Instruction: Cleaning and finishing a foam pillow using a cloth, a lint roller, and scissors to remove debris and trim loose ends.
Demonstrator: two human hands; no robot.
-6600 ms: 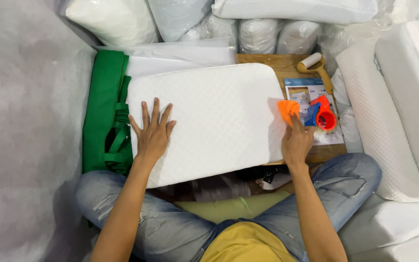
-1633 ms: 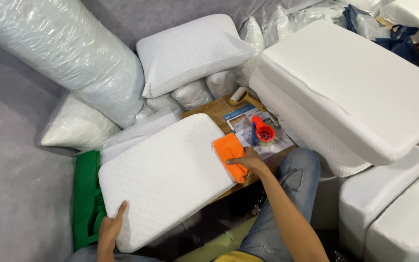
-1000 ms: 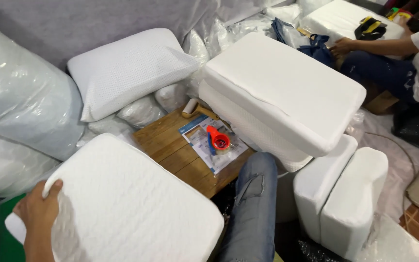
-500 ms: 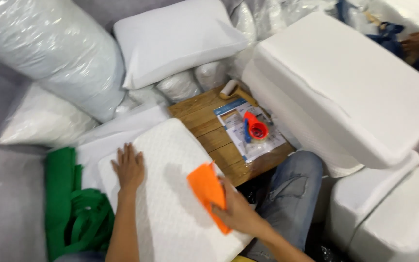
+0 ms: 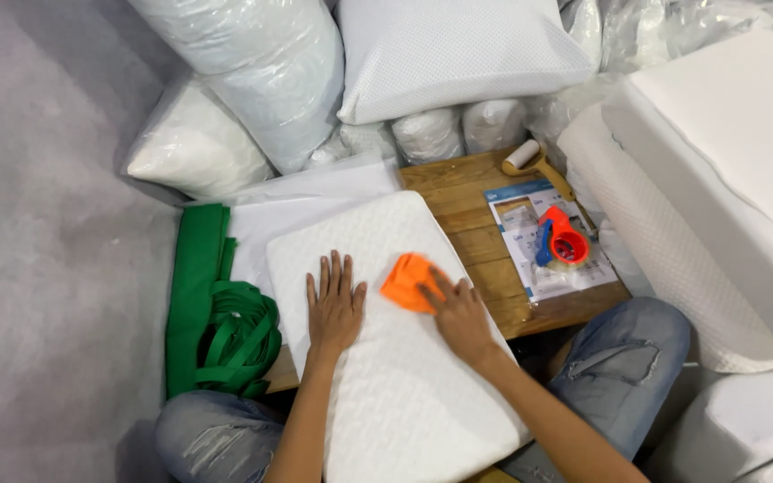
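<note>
Nearest me: my knees in torn jeans, with a white quilted pillow lying across my lap and over the edge of a low wooden table.

On the pillow: my left hand, flat, fingers spread, gripping nothing. Just beside it my right hand presses an orange cloth against the pillow's upper right part; the fingers lie over the cloth's near edge. Whether they pinch it or only press, I cannot tell.

Left of the pillow: green fabric with looped straps, on a grey floor. Under the pillow's far end, a white sheet.

On the table, right of the pillow: a printed leaflet with an orange and blue tape dispenser resting on it. Beyond that, a small roller with a wooden handle.

Right side: big white foam blocks, stacked.

Farthest: a bare white pillow leaning on plastic-wrapped rolls and bags.
</note>
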